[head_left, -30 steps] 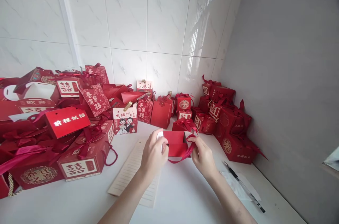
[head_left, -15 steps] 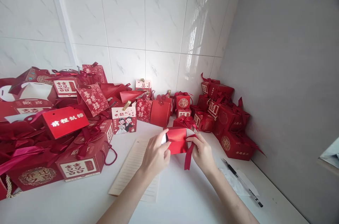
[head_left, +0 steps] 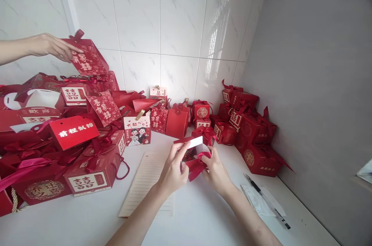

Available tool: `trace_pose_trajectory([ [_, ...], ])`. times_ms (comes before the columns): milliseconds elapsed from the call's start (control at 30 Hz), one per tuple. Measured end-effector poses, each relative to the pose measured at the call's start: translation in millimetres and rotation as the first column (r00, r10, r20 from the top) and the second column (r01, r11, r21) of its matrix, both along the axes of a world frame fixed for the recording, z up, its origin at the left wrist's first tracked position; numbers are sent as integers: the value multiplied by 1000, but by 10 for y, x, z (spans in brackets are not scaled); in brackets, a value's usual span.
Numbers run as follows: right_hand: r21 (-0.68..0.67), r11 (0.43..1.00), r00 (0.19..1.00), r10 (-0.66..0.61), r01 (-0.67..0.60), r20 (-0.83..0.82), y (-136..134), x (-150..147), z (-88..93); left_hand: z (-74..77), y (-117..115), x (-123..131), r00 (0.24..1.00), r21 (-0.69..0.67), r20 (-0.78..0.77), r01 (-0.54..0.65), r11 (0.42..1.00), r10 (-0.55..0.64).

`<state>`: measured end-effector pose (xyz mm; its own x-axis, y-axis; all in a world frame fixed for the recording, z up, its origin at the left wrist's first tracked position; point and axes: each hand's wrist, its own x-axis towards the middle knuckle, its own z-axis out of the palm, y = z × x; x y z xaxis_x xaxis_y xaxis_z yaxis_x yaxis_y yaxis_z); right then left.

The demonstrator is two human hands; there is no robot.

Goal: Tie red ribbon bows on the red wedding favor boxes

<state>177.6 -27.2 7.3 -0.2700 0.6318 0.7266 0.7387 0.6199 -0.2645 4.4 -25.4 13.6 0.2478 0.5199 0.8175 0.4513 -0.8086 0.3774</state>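
Observation:
Between my hands is a small red box [head_left: 192, 165] with its top flaps raised, showing a white inner side and some dark contents I cannot make out. My left hand [head_left: 175, 167] grips the box's left side, fingers at a flap. On the right side, my right hand [head_left: 215, 167] has its fingers bent round the box and a dark red ribbon [head_left: 197, 171], which hangs across the front. Below and left of my left hand lies a lined notepad [head_left: 142, 189] on the white table [head_left: 200, 219].
Another person's hand [head_left: 54, 47] holds a red patterned box [head_left: 88, 58] above the left pile of red boxes [head_left: 43, 189]. More red boxes [head_left: 257, 133] are stacked at the right wall. A black pen [head_left: 267, 201] lies on a clear packet [head_left: 255, 203].
The flaps of my box have opened, showing its inside, and the ribbon has shifted left with my right hand. Another person's hand has come in at upper left with a red box.

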Motion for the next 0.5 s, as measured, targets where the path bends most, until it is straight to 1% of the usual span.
trace_pose_trajectory([
  [33, -13, 1000, 1000, 0, 0, 30, -11, -2, 3, 1, 6, -1, 1000, -18, 20, 2, 1000, -2],
  [100, -18, 1000, 998, 7, -6, 60, -24, 2, 11, 8, 26, -12, 997, -46, 70, -33, 998, 36],
  [233, 31, 999, 999, 35, -35, 29, -25, 10, 14, 44, 85, -68, 965, -122, 210, -132, 984, 156],
  [333, 108, 993, 999, 44, -42, -19, -30, 24, 5, 70, 100, -107, 935, -187, 291, -151, 971, 202],
  [400, 155, 987, 998, 50, -42, -46, -37, 47, 6, 76, 87, -111, 950, -134, 265, -135, 982, 167],
  [500, 200, 979, 994, 50, -29, -101, -37, 97, 23, 67, 64, -94, 985, 32, 144, -105, 994, 100],
])
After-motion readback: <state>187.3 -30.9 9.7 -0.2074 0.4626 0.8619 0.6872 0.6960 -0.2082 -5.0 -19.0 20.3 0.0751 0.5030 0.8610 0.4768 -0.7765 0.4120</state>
